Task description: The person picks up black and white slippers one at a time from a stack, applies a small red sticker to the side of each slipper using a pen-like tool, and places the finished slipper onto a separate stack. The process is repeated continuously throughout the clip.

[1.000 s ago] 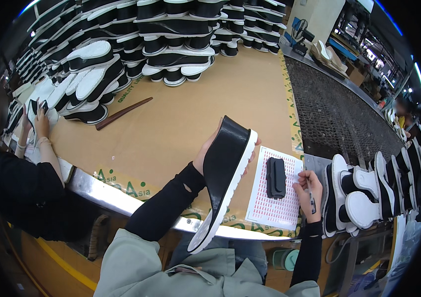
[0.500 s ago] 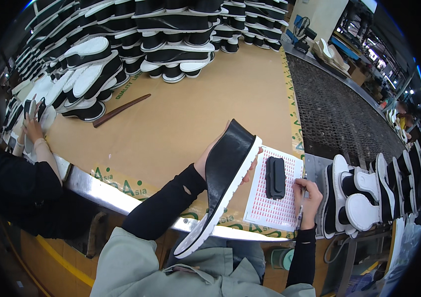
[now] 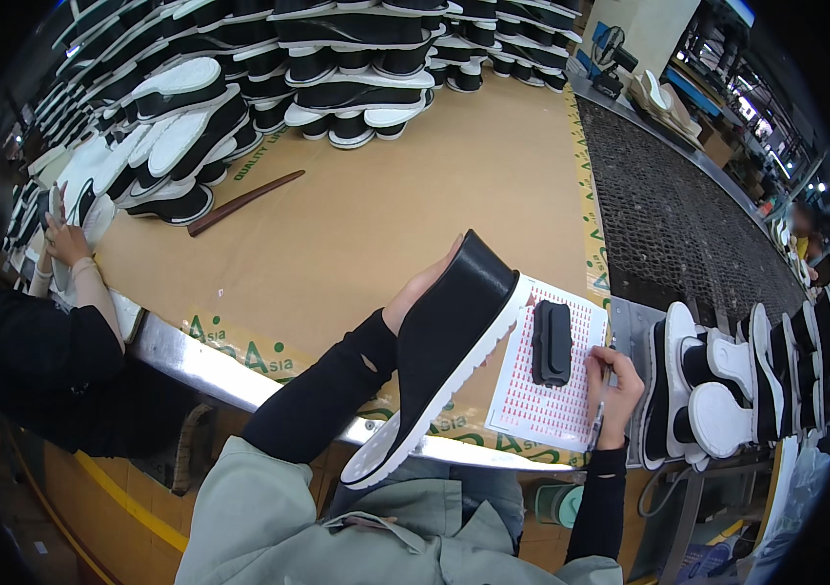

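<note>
My left hand [image 3: 413, 297] is closed around a black wedge shoe sole [image 3: 446, 331] with a white scalloped edge. The sole stands steeply tilted, its thick end up and its white tip hanging over the table's front edge; it hides most of my fingers. On the right, my right hand [image 3: 618, 392] pinches a slim pen [image 3: 596, 427], point downward. That hand rests at the right side of a white sheet [image 3: 513, 405] covered with rows of small red marks. A dark oblong block [image 3: 553, 343] lies on the sheet.
Stacked black-and-white soles [image 3: 356, 93] fill the table's back and left. A brown tapered stick [image 3: 247, 202] lies before them. More soles [image 3: 717, 419] stand at the right, near a dark mesh conveyor belt [image 3: 678, 205]. A co-worker [image 3: 39, 361] works at the left; a small fan [image 3: 610, 54] stands far right.
My left hand has turned the sole slightly, so the fingertips once showing past its white edge are now mostly hidden. My right hand keeps the pen beside the sheet. The view has shifted a little.
</note>
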`<state>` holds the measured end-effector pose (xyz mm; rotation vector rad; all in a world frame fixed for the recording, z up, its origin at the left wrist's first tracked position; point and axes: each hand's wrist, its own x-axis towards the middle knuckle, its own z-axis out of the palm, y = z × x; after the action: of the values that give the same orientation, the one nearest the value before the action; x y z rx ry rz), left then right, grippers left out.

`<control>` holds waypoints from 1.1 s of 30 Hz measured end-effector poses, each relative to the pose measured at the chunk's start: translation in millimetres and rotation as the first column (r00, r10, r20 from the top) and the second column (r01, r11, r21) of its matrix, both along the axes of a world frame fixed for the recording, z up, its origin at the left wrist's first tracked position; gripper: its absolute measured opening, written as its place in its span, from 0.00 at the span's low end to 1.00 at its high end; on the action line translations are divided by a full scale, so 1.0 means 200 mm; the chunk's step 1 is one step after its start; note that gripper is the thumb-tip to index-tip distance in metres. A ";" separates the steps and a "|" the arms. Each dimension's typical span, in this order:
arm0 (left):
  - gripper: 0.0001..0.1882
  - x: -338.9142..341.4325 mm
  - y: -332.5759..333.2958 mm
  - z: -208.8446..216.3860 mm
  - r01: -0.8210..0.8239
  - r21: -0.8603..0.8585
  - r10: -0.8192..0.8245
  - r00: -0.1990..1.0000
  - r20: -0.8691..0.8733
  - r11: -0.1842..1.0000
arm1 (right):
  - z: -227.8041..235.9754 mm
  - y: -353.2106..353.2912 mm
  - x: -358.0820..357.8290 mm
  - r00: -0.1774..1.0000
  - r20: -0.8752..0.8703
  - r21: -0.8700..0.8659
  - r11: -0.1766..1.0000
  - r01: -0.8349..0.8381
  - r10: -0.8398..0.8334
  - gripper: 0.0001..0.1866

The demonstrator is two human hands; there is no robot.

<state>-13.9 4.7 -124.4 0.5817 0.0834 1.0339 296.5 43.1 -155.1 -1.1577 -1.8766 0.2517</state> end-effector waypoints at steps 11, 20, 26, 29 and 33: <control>0.39 -0.03 0.05 -0.04 -0.084 0.071 0.077 0.992 0.104 0.994 | -0.02 0.01 0.01 1.000 -0.012 -0.056 0.998 -0.014 0.014 0.07; 0.48 -0.08 0.07 0.04 -0.177 0.312 0.114 0.971 0.210 0.934 | 0.07 -0.02 -0.01 0.992 -0.120 -0.126 0.992 0.017 -0.032 0.08; 0.47 -0.11 0.03 0.02 -0.290 0.245 0.241 0.947 0.211 0.925 | 0.41 -0.35 -0.31 0.944 0.067 0.185 0.926 -0.329 0.323 0.18; 0.49 -0.09 0.04 0.03 -0.360 0.195 0.329 0.928 0.175 0.912 | 0.42 -0.46 -0.46 0.868 0.075 0.185 0.848 -0.497 0.492 0.23; 0.52 -0.11 0.04 -0.02 -0.449 0.154 0.438 0.893 0.099 0.880 | 0.37 -0.45 -0.58 0.864 0.067 0.179 0.846 -0.503 0.500 0.21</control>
<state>-36.0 12.3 -127.8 0.7074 0.0749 1.5185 179.8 -46.9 -80.8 -0.5209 -2.1444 0.3415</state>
